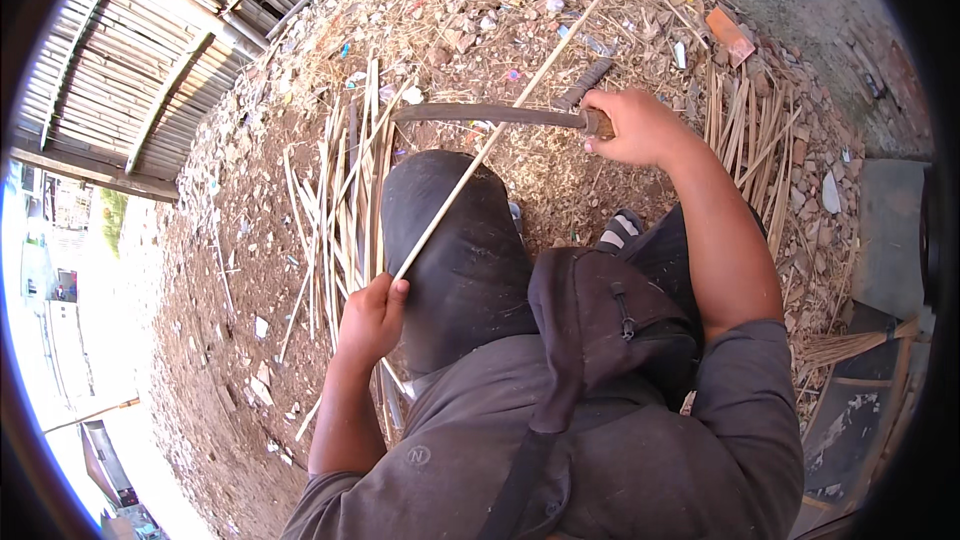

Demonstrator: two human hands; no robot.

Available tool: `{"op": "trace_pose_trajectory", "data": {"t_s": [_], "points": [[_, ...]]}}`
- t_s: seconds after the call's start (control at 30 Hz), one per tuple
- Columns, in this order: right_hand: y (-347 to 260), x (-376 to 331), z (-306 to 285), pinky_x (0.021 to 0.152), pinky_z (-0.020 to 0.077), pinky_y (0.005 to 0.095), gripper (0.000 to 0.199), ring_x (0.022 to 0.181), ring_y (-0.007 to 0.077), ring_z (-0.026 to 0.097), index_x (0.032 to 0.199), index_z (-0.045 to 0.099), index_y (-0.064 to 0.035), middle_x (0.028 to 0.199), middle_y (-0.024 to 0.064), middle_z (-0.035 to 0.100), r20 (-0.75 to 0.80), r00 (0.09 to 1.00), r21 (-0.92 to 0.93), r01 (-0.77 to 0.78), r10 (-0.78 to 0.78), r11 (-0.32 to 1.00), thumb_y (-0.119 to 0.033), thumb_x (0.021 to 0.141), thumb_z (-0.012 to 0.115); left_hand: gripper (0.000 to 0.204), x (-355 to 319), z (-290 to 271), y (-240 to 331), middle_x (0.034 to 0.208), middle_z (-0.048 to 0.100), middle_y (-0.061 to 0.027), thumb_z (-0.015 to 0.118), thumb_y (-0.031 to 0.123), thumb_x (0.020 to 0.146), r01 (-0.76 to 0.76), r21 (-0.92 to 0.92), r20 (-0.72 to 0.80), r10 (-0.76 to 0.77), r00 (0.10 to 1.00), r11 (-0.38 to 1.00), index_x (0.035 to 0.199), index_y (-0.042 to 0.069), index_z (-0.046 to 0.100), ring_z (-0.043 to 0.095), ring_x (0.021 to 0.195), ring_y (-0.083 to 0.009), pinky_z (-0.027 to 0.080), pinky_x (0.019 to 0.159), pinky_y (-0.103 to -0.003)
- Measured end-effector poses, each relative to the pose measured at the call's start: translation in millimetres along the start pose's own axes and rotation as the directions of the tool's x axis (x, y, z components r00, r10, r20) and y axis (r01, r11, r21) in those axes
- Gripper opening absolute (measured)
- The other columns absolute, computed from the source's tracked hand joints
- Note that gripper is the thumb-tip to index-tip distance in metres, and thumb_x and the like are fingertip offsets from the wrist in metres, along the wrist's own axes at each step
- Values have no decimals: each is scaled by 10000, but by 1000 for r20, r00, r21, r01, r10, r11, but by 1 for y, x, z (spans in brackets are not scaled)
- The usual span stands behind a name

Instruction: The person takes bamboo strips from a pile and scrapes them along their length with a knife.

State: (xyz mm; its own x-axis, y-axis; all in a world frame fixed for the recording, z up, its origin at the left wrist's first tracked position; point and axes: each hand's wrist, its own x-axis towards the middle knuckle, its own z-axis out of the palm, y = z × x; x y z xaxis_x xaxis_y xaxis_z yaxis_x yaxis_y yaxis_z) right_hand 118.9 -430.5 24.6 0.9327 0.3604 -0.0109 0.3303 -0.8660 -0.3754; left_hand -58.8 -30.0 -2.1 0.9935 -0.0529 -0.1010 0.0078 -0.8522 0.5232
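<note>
My left hand (372,320) is closed around the near end of a long, thin bamboo strip (450,198), beside my left knee. The strip slants up and away to the right, passing over my bent left leg. In my right hand (640,125) is the wooden handle of a machete (450,113), its long, dark, slightly curved blade pointing left. Blade and strip cross beyond my knee; whether they touch I cannot tell. Just past my right hand lies a dark, ridged object (585,83) whose kind is unclear.
Loose bamboo strips (335,200) lie left of my leg, and another pile of strips (745,130) lies to the right. Stones, shavings and litter cover the ground. An orange brick-like block (730,36) sits near the grey wall (800,10). A slatted bamboo structure (140,60) stands at far left.
</note>
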Motion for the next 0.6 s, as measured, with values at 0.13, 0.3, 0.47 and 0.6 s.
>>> {"op": "trace_pose_trajectory", "data": {"t_s": [0.13, 0.3, 0.47, 0.6], "points": [[-4, -4, -1, 752, 517, 461, 388, 858, 353, 675, 1021, 649, -115, 858, 129, 689, 24, 998, 96, 54, -56, 994, -396, 782, 771, 416, 0, 0, -2, 603, 515, -223, 535, 325, 1030, -4, -35, -4, 4, 1000, 999, 768, 10, 466, 525, 571, -445, 398, 530, -489], [-5, -3, -13, 730, 519, 438, 409, 840, 348, 679, 886, 655, -100, 776, 117, 680, 40, 999, 48, 3, -5, 999, -478, 781, 769, 426, -1, 1, -4, 598, 506, -213, 538, 332, 1031, 28, -72, 5, -27, 1000, 997, 767, 4, 472, 514, 555, -413, 402, 535, -463], [-2, -3, -4, 647, 506, 457, 446, 715, 353, 660, 810, 606, -79, 687, 125, 629, -211, 970, -110, 96, -118, 989, -475, 752, 803, 418, 1, 0, -3, 615, 521, -215, 530, 326, 1033, 63, -123, 42, -58, 997, 990, 775, -1, 490, 524, 565, -402, 415, 549, -452], [-21, -3, 10, 636, 502, 476, 400, 714, 368, 658, 807, 594, -83, 696, 129, 633, -135, 979, -113, 140, -154, 984, -427, 765, 794, 409, -1, -1, -1, 619, 529, -218, 527, 316, 1034, 76, -157, 41, -71, 997, 985, 779, -2, 496, 534, 574, -408, 418, 551, -454]]}}
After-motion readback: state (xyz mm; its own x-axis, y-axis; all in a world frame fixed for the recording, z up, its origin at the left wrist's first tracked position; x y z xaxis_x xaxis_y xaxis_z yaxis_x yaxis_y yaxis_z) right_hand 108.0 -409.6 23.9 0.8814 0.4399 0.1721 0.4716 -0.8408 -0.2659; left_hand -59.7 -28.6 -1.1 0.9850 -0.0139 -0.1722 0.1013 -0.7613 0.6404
